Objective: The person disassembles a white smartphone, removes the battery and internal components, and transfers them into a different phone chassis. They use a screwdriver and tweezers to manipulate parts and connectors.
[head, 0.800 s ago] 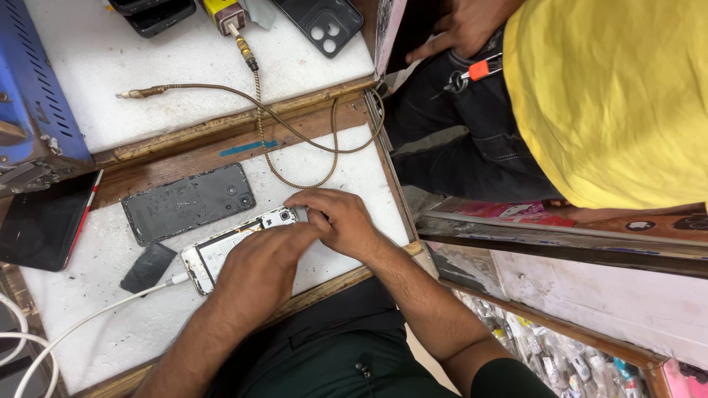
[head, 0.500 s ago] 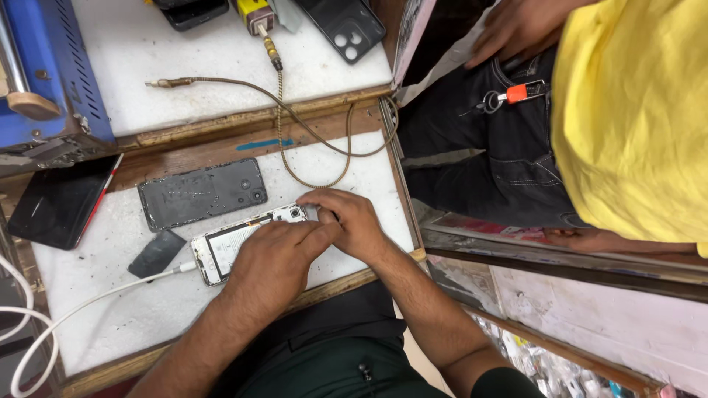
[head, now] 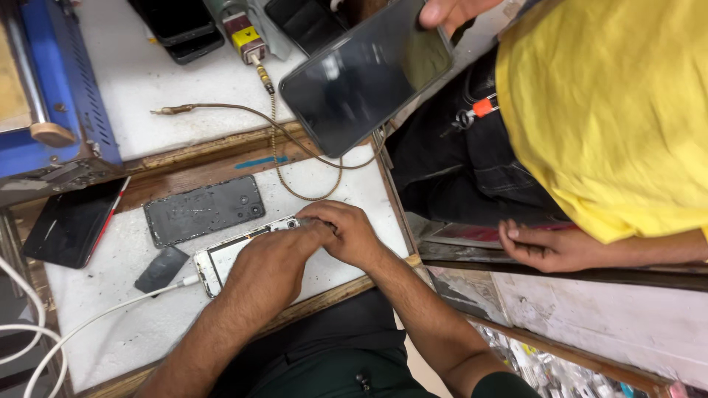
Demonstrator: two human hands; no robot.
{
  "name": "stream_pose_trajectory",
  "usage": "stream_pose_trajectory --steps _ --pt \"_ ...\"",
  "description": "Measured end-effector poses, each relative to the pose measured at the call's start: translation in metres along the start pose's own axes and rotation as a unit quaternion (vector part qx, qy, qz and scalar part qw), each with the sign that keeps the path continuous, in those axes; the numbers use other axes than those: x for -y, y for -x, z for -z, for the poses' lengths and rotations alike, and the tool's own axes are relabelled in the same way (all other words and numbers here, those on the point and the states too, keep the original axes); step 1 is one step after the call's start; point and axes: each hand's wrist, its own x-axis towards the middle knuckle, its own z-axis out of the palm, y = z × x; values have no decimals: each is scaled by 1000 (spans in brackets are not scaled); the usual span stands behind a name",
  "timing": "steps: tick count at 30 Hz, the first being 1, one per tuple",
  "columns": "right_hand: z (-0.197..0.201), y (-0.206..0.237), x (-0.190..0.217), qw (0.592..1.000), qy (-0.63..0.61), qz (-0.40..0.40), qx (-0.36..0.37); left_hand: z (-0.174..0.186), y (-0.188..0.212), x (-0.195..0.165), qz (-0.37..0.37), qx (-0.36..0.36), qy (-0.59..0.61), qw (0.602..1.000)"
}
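Both hands work an opened smartphone (head: pixel 221 258) near the bench's (head: pixel 133 332) front edge: left hand (head: pixel 269 269) pressing it flat, right hand (head: pixel 343 232) with its grip pinched at the top end. Its removed dark back cover (head: pixel 203 210) lies just behind; reassembly remains undone.

Both hands cover most of the opened phone (head: pixel 221 258); the blue machine (head: pixel 51 96) runs off-frame
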Motion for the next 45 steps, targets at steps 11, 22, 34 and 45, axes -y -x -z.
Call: stream_pose_trajectory --steps 11,22,34,45 --pt "-3 1 6 1000 13 -13 0 -4 0 -1 63 60 -157 984" --pt "0 2 7 999 36 18 18 -4 9 4 5 -16 -115 993" --pt "7 27 15 995 81 25 53 -5 10 14 51 -44 -112 991" --pt "12 30 28 992 116 -36 31 1 49 47 263 -200 58 942"
